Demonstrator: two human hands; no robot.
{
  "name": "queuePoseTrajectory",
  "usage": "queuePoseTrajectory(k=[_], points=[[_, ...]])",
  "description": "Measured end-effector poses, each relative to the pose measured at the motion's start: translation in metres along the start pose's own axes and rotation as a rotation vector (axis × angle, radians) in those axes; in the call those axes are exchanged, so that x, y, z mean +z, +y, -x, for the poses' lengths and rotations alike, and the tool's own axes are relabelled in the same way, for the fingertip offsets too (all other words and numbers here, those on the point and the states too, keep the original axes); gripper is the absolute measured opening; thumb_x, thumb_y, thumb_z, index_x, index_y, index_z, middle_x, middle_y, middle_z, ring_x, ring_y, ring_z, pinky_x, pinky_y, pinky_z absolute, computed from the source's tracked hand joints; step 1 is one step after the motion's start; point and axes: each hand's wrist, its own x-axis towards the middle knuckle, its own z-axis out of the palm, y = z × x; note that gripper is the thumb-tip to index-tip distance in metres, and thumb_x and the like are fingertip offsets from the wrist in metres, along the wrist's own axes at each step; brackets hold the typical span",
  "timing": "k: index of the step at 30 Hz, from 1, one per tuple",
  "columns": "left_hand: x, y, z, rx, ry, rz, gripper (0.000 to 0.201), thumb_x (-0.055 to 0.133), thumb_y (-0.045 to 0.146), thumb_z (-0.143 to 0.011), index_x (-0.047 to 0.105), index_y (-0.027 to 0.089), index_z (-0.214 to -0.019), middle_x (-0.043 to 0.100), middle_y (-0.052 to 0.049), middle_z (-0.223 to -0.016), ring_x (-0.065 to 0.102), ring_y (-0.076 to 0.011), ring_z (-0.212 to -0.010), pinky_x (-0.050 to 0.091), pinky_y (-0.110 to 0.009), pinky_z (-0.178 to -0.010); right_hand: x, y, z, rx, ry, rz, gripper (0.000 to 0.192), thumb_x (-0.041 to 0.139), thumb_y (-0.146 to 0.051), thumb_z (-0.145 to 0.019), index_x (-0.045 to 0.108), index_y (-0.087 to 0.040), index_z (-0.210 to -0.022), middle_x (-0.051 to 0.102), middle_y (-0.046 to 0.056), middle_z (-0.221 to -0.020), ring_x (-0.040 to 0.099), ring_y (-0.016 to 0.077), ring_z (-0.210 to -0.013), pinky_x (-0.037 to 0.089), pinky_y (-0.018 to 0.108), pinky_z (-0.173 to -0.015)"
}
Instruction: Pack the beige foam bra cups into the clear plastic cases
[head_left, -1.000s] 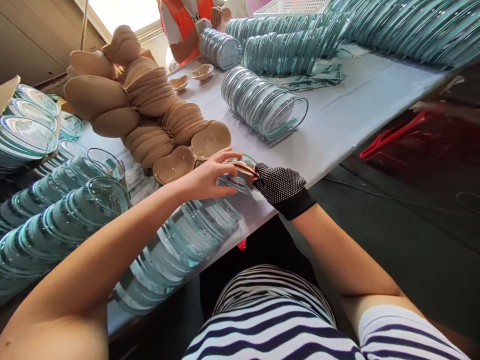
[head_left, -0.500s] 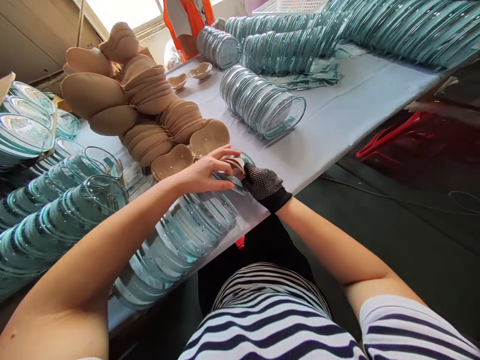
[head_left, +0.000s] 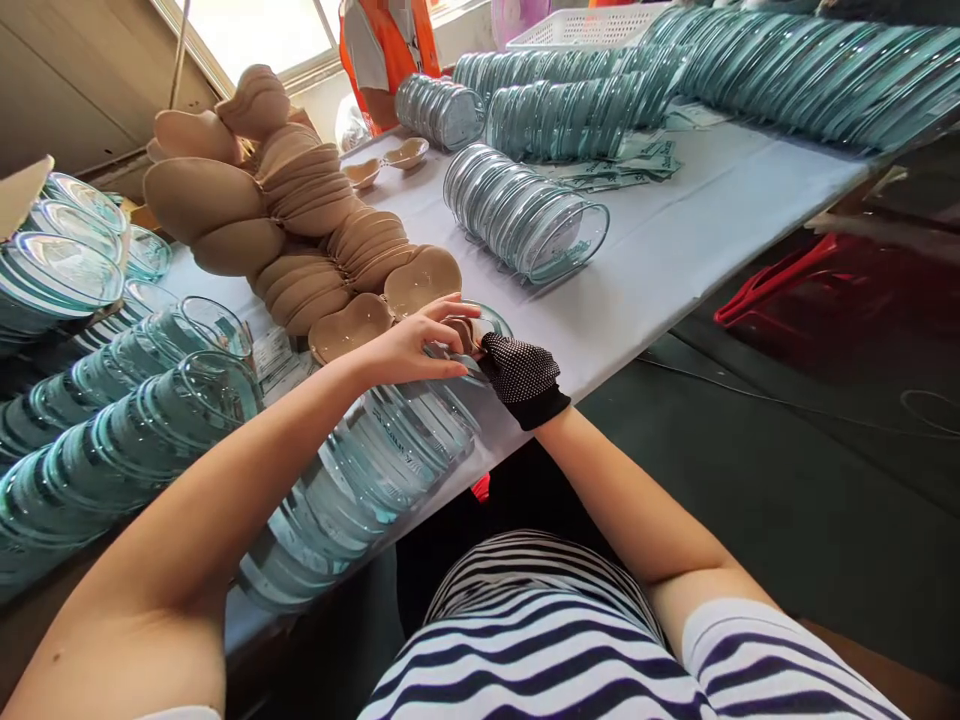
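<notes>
My left hand is bare, its thumb and curved fingers spread around the near-left part of a clear plastic case and a tan bra cup in it. My right hand wears a black glove with white dots; its bent fingers close on the cup at the case's right side, the fingertips partly hidden. Just beyond my left hand lie tan adhesive bra cups, shiny side up, before nested rows of more. Under my left wrist a row of clear cases leans along the table edge.
Stacked clear cases stand at left, mid-table and back right. Printed cards lie on the white-covered table. A person in an orange vest is beyond. A red object lies past the right edge.
My right hand has shifted slightly left, and the cup sits a little deeper between my hands, showing more of the case's rim. My left hand keeps nearly the same pose. The view has tilted slightly.
</notes>
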Motion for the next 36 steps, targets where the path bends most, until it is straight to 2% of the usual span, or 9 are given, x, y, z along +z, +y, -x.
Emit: queuePoseTrajectory(k=[10,15,18,20,22,28,31,33,36], points=[[0.005,0.0,-0.004,0.064,0.043,0.024,0.013,0.072,0.03,-0.077,0.069,0.021,-0.069,0.064,-0.007,-0.125,0.044,-0.0253,-0.135,0.027,-0.053,-0.117,-0.005,0.01,-0.001,-0.016,-0.164,-0.212,0.038,0.056,-0.036,-0.091,0.058,-0.021,-0.125,0.072,0.011,-0.107,0.069,0.023,-0.089,0.048,0.027,-0.069],[0.008,-0.001,-0.002,0.062,0.151,-0.19,0.016,0.072,0.04,-0.08,0.072,0.023,-0.082,0.066,-0.006,-0.11,0.054,-0.0239,-0.118,0.039,-0.046,-0.107,-0.006,0.039,0.009,-0.096,-0.425,-0.838,0.03,0.048,-0.041,-0.093,0.059,-0.018,-0.108,0.068,0.005,-0.088,0.061,0.0129,-0.062,0.048,0.024,-0.055],[0.006,0.002,-0.002,0.098,0.132,-0.272,0.02,0.066,0.043,-0.085,0.07,0.024,-0.086,0.068,-0.005,-0.106,0.059,-0.0213,-0.103,0.044,-0.039,-0.096,-0.011,0.046,0.018,-0.07,-0.557,-1.217,0.033,0.054,-0.046,-0.087,0.056,-0.016,-0.102,0.06,-0.001,-0.074,0.055,0.0097,-0.055,0.047,0.022,-0.052],[0.005,0.005,-0.002,0.142,0.071,-0.283,0.021,0.062,0.043,-0.088,0.07,0.023,-0.089,0.068,-0.005,-0.105,0.061,-0.0206,-0.1,0.045,-0.035,-0.09,-0.012,0.045,0.02,-0.047,-0.593,-1.307,0.034,0.059,-0.046,-0.082,0.057,-0.016,-0.098,0.06,-0.001,-0.073,0.056,0.0103,-0.059,0.047,0.022,-0.053],[0.005,0.008,-0.003,0.177,0.014,-0.325,0.021,0.06,0.042,-0.088,0.069,0.023,-0.089,0.068,-0.005,-0.103,0.062,-0.0209,-0.097,0.044,-0.034,-0.087,-0.012,0.04,0.02,-0.034,-0.621,-1.23,0.035,0.06,-0.049,-0.081,0.058,-0.016,-0.091,0.061,0.001,-0.074,0.057,0.0119,-0.061,0.045,0.022,-0.053],[0.004,0.012,0.0,0.132,-0.031,-0.434,0.024,0.06,0.043,-0.088,0.066,0.02,-0.089,0.066,-0.003,-0.089,0.06,-0.0186,-0.083,0.039,-0.031,-0.076,-0.02,0.023,0.028,-0.091,-0.193,-0.384,0.036,0.057,-0.052,-0.088,0.068,-0.018,-0.084,0.069,0.005,-0.083,0.061,0.0165,-0.074,0.039,0.025,-0.064],[0.005,0.012,-0.001,0.054,-0.056,-0.414,0.023,0.061,0.042,-0.086,0.064,0.019,-0.087,0.065,0.0,-0.081,0.059,-0.0174,-0.081,0.036,-0.032,-0.079,-0.025,0.022,0.032,-0.138,-0.061,-0.387,0.034,0.054,-0.049,-0.091,0.067,-0.019,-0.081,0.069,0.005,-0.081,0.061,0.0157,-0.072,0.04,0.025,-0.064],[0.007,0.012,-0.002,0.034,-0.098,-0.383,0.022,0.06,0.041,-0.087,0.065,0.021,-0.082,0.064,0.002,-0.073,0.058,-0.0167,-0.078,0.034,-0.033,-0.081,-0.024,0.024,0.031,-0.104,0.14,-0.466,0.033,0.052,-0.047,-0.093,0.066,-0.019,-0.082,0.068,0.006,-0.082,0.063,0.0178,-0.079,0.045,0.028,-0.073],[0.011,0.01,-0.004,0.022,-0.058,-0.325,0.027,0.061,0.044,-0.086,0.064,0.02,-0.073,0.058,0.003,-0.062,0.056,-0.0154,-0.069,0.037,-0.031,-0.077,-0.01,0.021,0.025,-0.101,0.396,-0.606,0.04,0.05,-0.049,-0.093,0.061,-0.017,-0.113,0.065,0.013,-0.115,0.06,0.0235,-0.11,0.047,0.036,-0.095]])
